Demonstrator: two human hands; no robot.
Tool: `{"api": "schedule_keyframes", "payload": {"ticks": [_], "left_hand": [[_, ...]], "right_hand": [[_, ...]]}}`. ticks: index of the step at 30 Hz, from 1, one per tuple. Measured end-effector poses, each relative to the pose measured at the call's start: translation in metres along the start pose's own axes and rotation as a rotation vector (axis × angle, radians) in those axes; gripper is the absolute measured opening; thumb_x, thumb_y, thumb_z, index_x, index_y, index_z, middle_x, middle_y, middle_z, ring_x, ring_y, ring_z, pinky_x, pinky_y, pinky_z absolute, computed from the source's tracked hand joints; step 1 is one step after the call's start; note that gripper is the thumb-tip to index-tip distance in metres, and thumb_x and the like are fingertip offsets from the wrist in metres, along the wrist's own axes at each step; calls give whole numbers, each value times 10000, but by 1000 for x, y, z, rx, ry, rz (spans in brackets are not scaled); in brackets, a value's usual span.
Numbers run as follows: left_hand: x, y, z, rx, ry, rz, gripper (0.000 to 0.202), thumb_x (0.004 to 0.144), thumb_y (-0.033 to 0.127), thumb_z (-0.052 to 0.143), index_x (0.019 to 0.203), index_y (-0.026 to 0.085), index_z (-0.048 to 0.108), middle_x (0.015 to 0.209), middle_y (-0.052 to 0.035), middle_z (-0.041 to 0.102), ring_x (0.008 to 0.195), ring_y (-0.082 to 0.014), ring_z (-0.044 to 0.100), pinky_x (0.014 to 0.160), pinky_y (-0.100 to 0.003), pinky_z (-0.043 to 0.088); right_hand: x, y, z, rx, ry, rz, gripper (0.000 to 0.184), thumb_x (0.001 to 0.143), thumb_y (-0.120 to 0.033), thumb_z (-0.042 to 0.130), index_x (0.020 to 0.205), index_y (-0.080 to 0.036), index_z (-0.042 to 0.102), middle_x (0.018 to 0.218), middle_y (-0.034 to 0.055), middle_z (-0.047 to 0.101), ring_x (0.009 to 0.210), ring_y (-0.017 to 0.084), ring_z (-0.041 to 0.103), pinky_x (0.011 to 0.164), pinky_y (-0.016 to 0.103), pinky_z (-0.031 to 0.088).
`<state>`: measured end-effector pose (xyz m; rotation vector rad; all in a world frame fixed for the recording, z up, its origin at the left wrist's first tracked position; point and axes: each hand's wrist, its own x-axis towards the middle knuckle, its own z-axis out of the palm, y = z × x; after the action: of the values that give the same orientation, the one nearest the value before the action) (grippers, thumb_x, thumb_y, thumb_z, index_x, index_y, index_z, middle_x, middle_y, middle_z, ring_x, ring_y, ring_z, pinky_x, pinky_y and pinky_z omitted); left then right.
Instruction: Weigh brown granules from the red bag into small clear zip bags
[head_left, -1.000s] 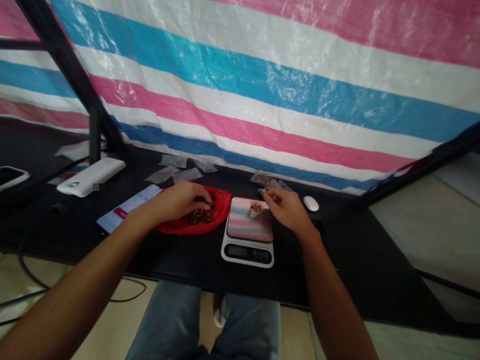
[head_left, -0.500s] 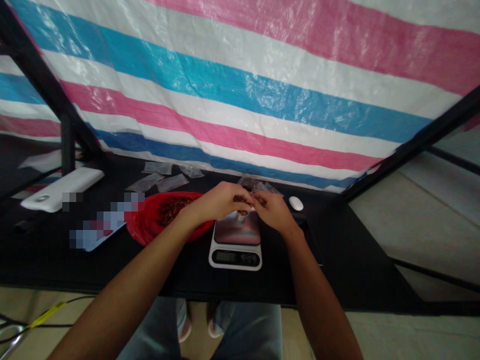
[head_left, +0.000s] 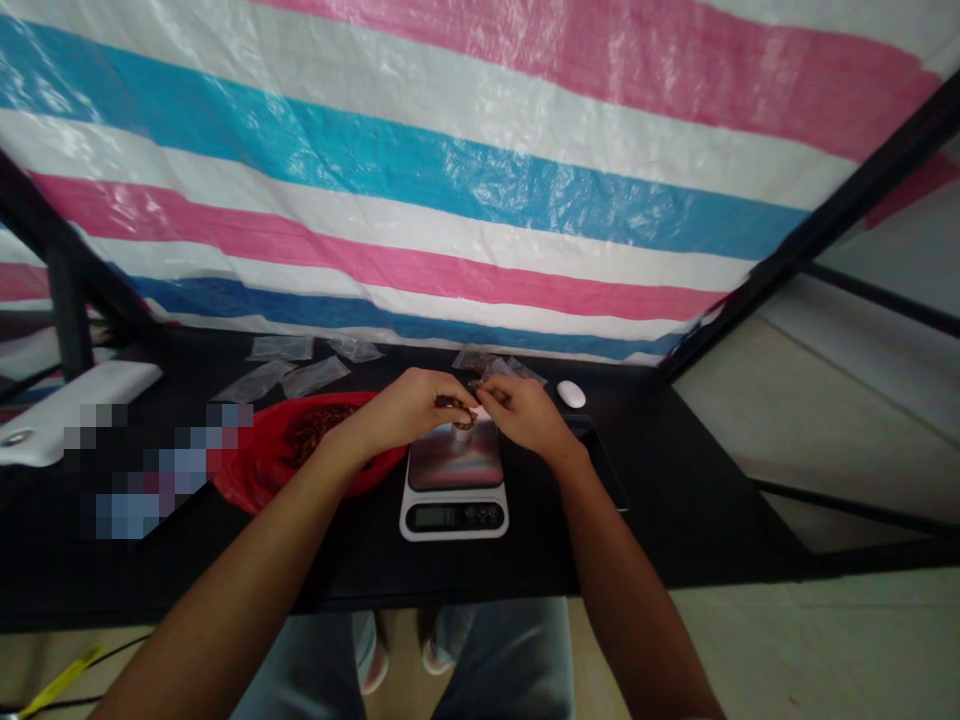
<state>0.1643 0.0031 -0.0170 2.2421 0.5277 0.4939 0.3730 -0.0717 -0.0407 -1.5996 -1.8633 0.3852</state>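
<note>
My left hand (head_left: pixel 405 412) and my right hand (head_left: pixel 527 416) meet above a digital kitchen scale (head_left: pixel 454 515). A small white cup (head_left: pixel 462 433) of brown pieces stands on the scale's striped platform, partly hidden by my fingers. The left fingers pinch a few brown pieces (head_left: pixel 450 403) over the cup. The right fingers seem to pinch a small clear plastic bag (head_left: pixel 499 370). To the left, a red plastic bag (head_left: pixel 262 475) holds a heap of brown pieces, and my left forearm crosses it.
Several flat clear plastic bags (head_left: pixel 281 348) lie at the back of the black table (head_left: pixel 675 520). A white computer mouse (head_left: pixel 571 394), a white power bank (head_left: pixel 75 410) and a pixelated flat device (head_left: pixel 150 470) are also on it. A striped tarpaulin (head_left: pixel 450 190) hangs behind.
My left hand has left the red bag and moved right to the cup, beside my right hand. The whole view has shifted, with the table lower and further left.
</note>
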Motion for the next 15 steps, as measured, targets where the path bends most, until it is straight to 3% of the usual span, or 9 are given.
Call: {"api": "schedule_keyframes", "payload": {"ticks": [9, 12, 15], "left_hand": [[-3, 7, -6, 167, -62, 105, 164, 951, 169, 674, 998, 180, 831, 1002, -54, 812, 942, -179, 760, 832, -230, 516], [-2, 5, -4, 157, -68, 103, 178, 941, 154, 681, 1036, 177, 829, 1004, -46, 825, 946, -184, 767, 837, -232, 514], [0, 2, -1, 143, -77, 118, 202, 913, 126, 691, 1054, 178, 827, 1019, -34, 833, 961, -187, 771, 851, -231, 513]], "right_hand": [[-3, 5, 0, 326, -127, -22, 123, 898, -212, 601, 870, -185, 717, 744, 0, 663, 658, 148, 597, 611, 265, 427], [-1, 10, 0, 248, -89, 5, 150, 889, -152, 588, 900, -175, 736, 793, 18, 710, 694, 154, 629, 646, 266, 448], [2, 16, -1, 33, -21, -1, 148, 883, -124, 627, 913, -176, 762, 846, 34, 751, 733, 160, 641, 685, 273, 445]]}}
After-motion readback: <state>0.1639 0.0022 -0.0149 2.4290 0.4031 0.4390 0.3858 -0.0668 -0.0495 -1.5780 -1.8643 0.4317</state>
